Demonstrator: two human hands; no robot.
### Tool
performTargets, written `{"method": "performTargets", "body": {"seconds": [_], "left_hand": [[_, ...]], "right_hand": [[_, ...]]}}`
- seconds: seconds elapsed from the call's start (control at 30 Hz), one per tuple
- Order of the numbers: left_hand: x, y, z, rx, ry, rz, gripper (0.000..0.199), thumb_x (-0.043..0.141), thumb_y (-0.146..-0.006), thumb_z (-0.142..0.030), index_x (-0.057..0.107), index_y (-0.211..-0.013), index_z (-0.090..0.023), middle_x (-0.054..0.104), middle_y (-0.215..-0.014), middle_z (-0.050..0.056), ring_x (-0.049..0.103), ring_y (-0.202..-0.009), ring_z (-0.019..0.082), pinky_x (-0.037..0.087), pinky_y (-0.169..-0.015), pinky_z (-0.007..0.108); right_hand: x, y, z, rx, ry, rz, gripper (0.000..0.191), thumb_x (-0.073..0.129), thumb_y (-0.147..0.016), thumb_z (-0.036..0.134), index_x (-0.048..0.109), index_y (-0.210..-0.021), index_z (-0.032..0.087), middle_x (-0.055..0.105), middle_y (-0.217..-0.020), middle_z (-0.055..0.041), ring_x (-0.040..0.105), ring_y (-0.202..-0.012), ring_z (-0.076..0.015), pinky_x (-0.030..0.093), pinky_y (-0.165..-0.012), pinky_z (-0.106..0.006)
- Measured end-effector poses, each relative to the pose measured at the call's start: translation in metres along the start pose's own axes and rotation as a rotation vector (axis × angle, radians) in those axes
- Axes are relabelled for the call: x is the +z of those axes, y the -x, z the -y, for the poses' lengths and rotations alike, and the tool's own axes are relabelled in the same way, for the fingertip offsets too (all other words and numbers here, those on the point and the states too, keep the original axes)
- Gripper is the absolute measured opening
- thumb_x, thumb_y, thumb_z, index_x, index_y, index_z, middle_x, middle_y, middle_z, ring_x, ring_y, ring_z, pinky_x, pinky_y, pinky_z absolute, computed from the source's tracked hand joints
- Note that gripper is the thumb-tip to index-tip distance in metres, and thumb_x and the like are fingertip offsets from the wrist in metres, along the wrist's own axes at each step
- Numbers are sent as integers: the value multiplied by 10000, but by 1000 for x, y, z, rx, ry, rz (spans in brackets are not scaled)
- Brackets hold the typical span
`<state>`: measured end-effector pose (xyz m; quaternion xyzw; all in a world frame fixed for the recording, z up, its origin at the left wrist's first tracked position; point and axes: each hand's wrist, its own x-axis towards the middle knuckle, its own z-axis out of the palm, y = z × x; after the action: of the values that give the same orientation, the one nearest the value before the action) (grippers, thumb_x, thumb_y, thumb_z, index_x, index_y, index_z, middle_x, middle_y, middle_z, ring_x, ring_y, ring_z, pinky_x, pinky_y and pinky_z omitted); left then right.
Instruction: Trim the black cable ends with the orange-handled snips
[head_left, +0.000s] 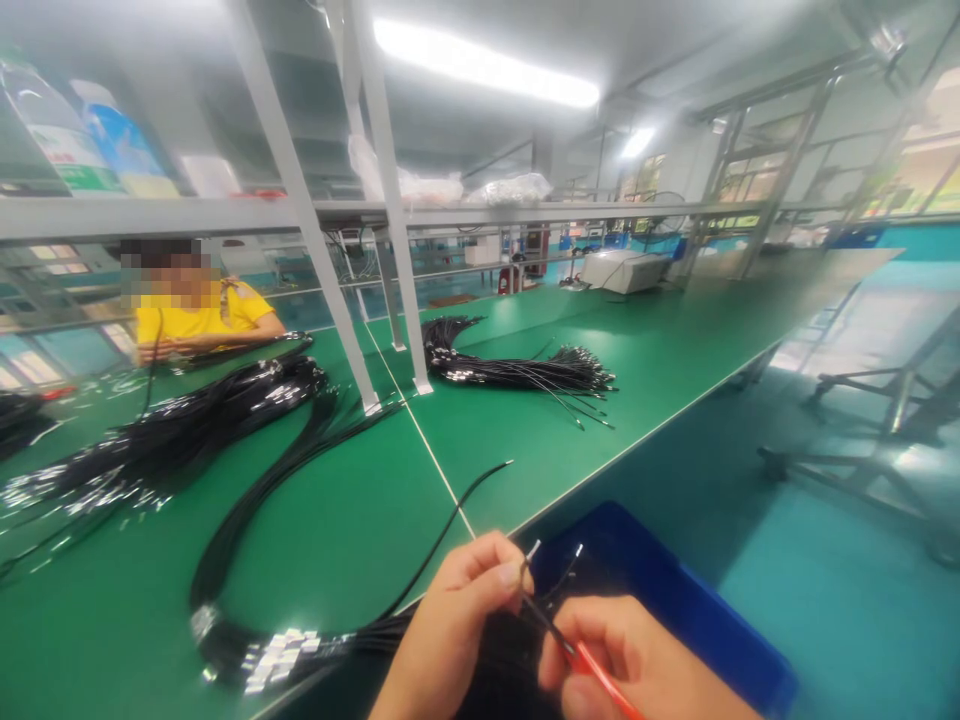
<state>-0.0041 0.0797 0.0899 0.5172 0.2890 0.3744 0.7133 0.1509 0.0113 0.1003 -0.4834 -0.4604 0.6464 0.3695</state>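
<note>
My left hand [469,610] is closed, pinching a thin black cable [466,497] near its stripped, pale end. One length of that cable arcs up over the green table. My right hand [626,650] is wrapped round a red-handled tool [604,680], whose dark front part reaches toward the cable beside my left fingers. What kind of tool it is cannot be made out fully. A curved bundle of black cables [247,510] with white labels lies on the table to the left and runs behind my left wrist.
A blue bin [637,570] stands below the table edge. More black cable bundles [525,370] [195,425] lie on the green table [675,350]. White shelf posts [394,200] rise from it. Across the table a person in yellow [199,315] handles cables. A white box [622,270] sits farther back.
</note>
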Motion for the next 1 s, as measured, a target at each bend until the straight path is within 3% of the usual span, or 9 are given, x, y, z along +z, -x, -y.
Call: {"method": "performTargets", "body": {"seconds": [0.2, 0.3, 0.4, 0.57, 0.7, 0.87, 0.93, 1.0], "left_hand": [[-1, -2, 1, 19, -100, -30, 212, 684, -713, -349, 617, -635, -163, 566, -615, -4, 459, -609, 138, 353, -609, 242], [5, 1, 4, 150, -335, -128, 137, 675, -740, -293, 647, -666, -180, 582, -648, 5, 491, -634, 160, 366, -623, 262], [14, 5, 8, 369, -593, -215, 83, 656, -762, -204, 664, -679, -203, 597, -663, 20, 530, -681, 194, 377, -658, 293], [25, 6, 11, 515, -768, -228, 106, 637, -787, -180, 654, -689, -215, 606, -650, 28, 535, -666, 203, 366, -657, 316], [23, 5, 9, 511, -808, -209, 107, 630, -798, -192, 642, -695, -216, 609, -662, 26, 534, -667, 201, 357, -656, 315], [22, 5, 12, 417, -832, -129, 151, 619, -791, -169, 622, -647, -215, 609, -644, 18, 529, -654, 196, 348, -671, 313], [24, 6, 17, 304, -900, -37, 133, 623, -775, -156, 641, -656, -213, 637, -667, 27, 547, -676, 204, 351, -680, 312], [26, 6, 22, 180, -976, 96, 112, 635, -754, -153, 667, -668, -217, 668, -698, 34, 570, -706, 215, 360, -694, 310]], "right_hand": [[-6, 8, -10, -138, -115, -33, 607, 696, -528, 712, 604, -789, 172, 466, -552, 49, 313, -477, -68, 203, -447, -212], [-5, 8, -13, -227, -276, -239, 460, 736, -601, 592, 607, -790, 193, 501, -577, 36, 355, -484, -86, 268, -451, -215], [0, 8, -16, -279, -392, -491, 311, 780, -623, 415, 638, -815, 215, 567, -649, 10, 495, -552, -137, 407, -523, -249], [10, 4, -17, -443, -323, -781, 248, 760, -634, 297, 650, -852, 252, 649, -717, -9, 612, -719, -205, 476, -609, -274], [15, -1, -14, -502, -341, -793, 222, 740, -654, 281, 629, -845, 263, 679, -746, -15, 643, -802, -226, 475, -587, -266], [5, -5, -10, -426, -291, -596, 242, 744, -618, 252, 638, -835, 230, 692, -737, -11, 641, -727, -206, 497, -656, -299], [-9, -5, -10, -390, -247, -689, 281, 772, -594, 245, 633, -836, 220, 696, -729, -12, 630, -717, -200, 490, -647, -292], [-26, -2, -10, -427, -270, -874, 339, 785, -607, 289, 621, -896, 223, 695, -763, -8, 592, -692, -173, 467, -615, -265]]}}
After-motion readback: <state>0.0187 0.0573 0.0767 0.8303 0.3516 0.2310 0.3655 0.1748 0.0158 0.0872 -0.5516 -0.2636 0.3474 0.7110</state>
